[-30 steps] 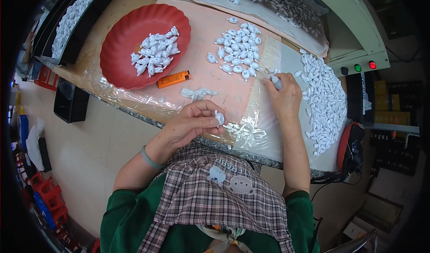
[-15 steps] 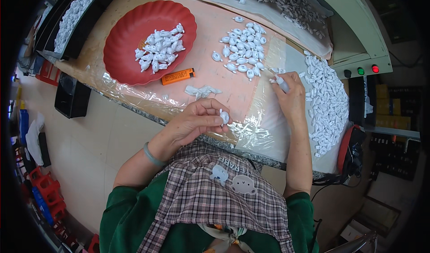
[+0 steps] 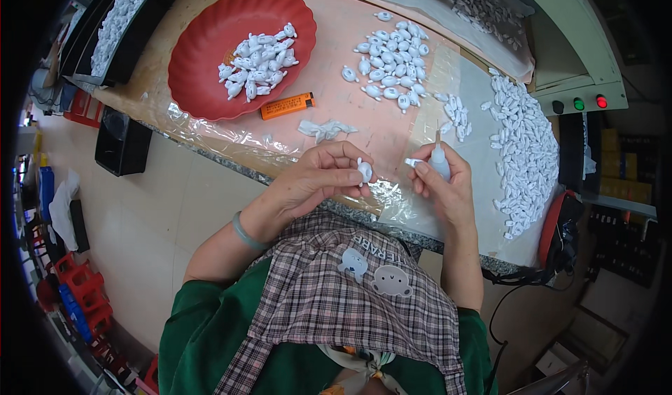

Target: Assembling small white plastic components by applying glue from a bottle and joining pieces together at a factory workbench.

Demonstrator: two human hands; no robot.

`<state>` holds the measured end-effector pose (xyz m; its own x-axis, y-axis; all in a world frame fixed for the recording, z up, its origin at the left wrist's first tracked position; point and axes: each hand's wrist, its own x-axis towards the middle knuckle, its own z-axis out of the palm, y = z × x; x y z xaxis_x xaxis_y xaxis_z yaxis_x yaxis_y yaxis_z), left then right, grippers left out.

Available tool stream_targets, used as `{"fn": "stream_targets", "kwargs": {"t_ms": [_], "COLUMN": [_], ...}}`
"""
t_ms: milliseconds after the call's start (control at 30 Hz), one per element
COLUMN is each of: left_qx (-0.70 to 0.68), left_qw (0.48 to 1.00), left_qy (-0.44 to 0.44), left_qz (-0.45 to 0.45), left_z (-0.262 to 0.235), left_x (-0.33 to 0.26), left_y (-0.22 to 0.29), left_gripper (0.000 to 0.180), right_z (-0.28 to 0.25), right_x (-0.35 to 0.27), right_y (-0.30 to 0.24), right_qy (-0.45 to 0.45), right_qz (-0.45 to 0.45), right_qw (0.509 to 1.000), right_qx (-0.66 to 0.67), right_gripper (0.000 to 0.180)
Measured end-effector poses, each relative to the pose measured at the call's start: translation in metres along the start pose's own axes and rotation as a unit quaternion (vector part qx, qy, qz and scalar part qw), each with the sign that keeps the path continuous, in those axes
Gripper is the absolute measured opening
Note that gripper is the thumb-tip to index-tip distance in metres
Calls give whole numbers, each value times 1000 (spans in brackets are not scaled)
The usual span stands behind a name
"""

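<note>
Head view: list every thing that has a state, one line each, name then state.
Left hand: closed on a round white piece.
Right hand: closed on a small white piece and a bottle.
Bottle: thin tip uncovered.
Red dish: part-filled with white figures.
White tissue: crumpled.
Orange box: lying beside the dish.
Black tray: heaped with white pieces.
Red light: appears lit.
Green light: appears lit.

white figure (image 3: 364,172): rounded, small knob on top, pinched in left grip (image 3: 318,176) | small white piece (image 3: 413,163): elongated, in right grip (image 3: 449,178), end toward figure, not touching | bottle (image 3: 439,161): pale, thin needle tip pointing away from person, same grip
</note>
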<state>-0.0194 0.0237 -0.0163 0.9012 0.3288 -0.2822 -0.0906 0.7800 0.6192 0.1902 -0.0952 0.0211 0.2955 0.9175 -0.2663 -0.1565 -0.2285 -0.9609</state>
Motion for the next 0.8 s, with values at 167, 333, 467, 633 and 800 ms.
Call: {"fn": "stream_targets", "kwargs": {"t_ms": [167, 333, 467, 633, 800], "left_qx": [4, 0, 15, 19, 18], "left_qw": [1000, 1000, 1000, 1000, 1000], "left_qy": [-2, 1, -3, -6, -3], "left_qz": [1, -1, -3, 3, -4], "left_z": [2, 3, 3, 2, 5], "left_x": [1, 1, 1, 1, 1], "left_y": [-1, -1, -1, -2, 1], "left_gripper": [26, 26, 24, 24, 24], "right_z": [14, 17, 20, 24, 24], "right_x": [-8, -8, -10, -11, -13], "right_y": [7, 14, 17, 17, 17], "right_qy": [-50, -41, -32, -16, -17], "right_qz": [-13, 14, 6, -6, -32], "right_qw": [992, 986, 989, 997, 999], "right_qx": [117, 159, 141, 79, 38], "right_gripper": [11, 18, 23, 21, 20]}}
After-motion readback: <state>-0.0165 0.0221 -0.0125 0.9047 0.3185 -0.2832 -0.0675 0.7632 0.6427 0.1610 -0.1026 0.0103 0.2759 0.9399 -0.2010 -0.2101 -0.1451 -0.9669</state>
